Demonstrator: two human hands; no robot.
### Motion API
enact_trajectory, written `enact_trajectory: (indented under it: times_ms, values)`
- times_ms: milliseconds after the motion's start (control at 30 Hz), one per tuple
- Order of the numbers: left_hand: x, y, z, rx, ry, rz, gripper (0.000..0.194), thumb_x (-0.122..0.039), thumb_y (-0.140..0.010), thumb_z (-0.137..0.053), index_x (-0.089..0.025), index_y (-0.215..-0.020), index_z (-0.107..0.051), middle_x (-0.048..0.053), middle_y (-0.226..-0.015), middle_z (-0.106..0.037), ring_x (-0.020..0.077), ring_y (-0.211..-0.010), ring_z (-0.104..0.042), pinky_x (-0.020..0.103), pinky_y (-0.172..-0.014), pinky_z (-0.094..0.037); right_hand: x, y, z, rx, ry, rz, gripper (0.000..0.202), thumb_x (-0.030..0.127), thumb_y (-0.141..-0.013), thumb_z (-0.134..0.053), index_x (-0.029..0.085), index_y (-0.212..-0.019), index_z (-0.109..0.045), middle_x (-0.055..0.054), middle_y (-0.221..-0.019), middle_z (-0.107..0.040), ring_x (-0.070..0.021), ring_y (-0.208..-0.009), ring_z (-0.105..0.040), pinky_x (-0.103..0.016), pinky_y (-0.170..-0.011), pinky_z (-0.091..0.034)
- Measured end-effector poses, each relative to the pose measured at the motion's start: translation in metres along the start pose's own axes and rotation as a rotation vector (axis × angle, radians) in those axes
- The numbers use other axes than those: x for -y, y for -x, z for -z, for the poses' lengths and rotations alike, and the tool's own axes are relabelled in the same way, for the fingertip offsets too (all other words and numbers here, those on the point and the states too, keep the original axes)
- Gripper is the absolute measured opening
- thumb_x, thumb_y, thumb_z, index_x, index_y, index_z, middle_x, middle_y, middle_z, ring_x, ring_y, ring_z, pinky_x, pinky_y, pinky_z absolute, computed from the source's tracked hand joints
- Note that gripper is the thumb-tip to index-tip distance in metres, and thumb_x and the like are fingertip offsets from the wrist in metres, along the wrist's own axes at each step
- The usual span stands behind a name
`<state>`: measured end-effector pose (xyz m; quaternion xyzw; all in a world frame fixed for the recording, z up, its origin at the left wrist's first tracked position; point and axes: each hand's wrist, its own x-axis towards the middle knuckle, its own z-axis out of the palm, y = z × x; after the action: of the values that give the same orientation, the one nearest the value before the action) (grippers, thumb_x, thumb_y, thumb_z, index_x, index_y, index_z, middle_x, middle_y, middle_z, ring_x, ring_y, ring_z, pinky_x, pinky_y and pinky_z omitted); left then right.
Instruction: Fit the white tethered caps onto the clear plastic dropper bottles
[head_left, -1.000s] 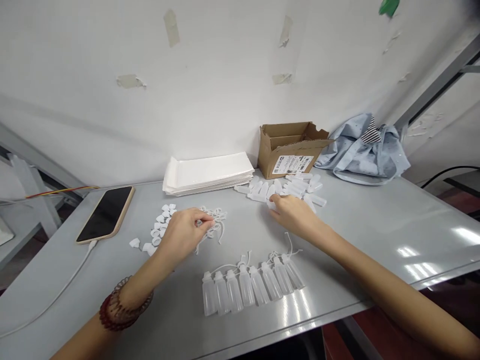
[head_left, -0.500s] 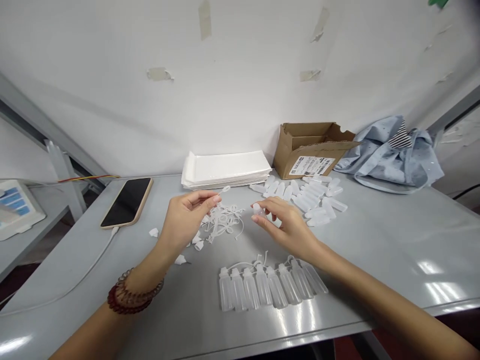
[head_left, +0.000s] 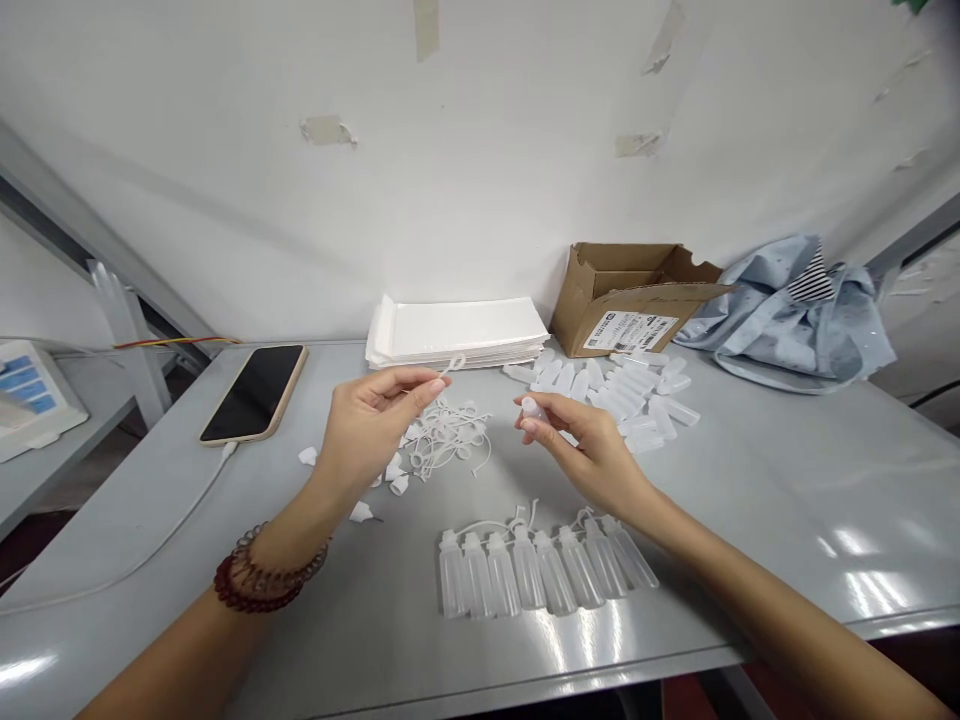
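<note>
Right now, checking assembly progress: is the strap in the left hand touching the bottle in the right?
Apart. Head view shows table between strap and bottle.

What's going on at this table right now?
A person is working with small plastic dropper bottles at a grey table. The left hand pinches a thin white looped strap, lifted off the loose pile of straps. The right hand holds one small bottle up near it. A row of bottles with straps fitted lies close to the person, more bare bottles lie by the cardboard box, and small white caps are scattered near the left hand.
</note>
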<state>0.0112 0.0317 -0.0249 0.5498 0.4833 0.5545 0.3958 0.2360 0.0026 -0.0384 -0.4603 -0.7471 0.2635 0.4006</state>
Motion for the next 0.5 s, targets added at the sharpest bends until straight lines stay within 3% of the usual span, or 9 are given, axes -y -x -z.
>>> enact_trajectory:
  times_ms: [167,300,500]
  values:
    - [0.001,-0.002,0.003,0.018,0.071,0.008,0.011,-0.030,-0.072,-0.076,-0.025,-0.080,-0.075,0.000,-0.090,-0.076,0.0174,-0.091,-0.066,0.025,-0.078,-0.051,0.000,0.001,-0.001,0.002,0.009,-0.002,0.019,0.027,-0.092,-0.053,0.013,-0.101,-0.063,-0.002,-0.070,-0.063,-0.0135,-0.065,-0.057,-0.025,-0.057,-0.042]
    - [-0.009,0.012,-0.005,0.211,-0.101,0.064,0.010,-0.031,-0.075,-0.073,-0.021,-0.077,-0.075,0.002,-0.080,-0.076,0.0189,-0.081,-0.070,0.027,-0.073,-0.055,0.004,0.005,-0.003,0.045,-0.078,-0.025,0.024,0.029,-0.091,-0.054,0.013,-0.108,-0.062,-0.002,-0.074,-0.063,-0.0139,-0.067,-0.059,-0.027,-0.061,-0.047]
    - [-0.015,0.035,-0.018,0.192,-0.340,-0.235,0.005,-0.019,-0.078,-0.068,-0.020,-0.078,-0.073,0.000,-0.077,-0.075,0.0144,-0.070,-0.069,0.023,-0.066,-0.056,0.013,0.013,-0.005,0.107,-0.274,0.010,0.037,0.024,-0.091,-0.055,0.017,-0.126,-0.046,0.003,-0.072,-0.057,-0.0116,-0.067,-0.060,-0.026,-0.062,-0.051]
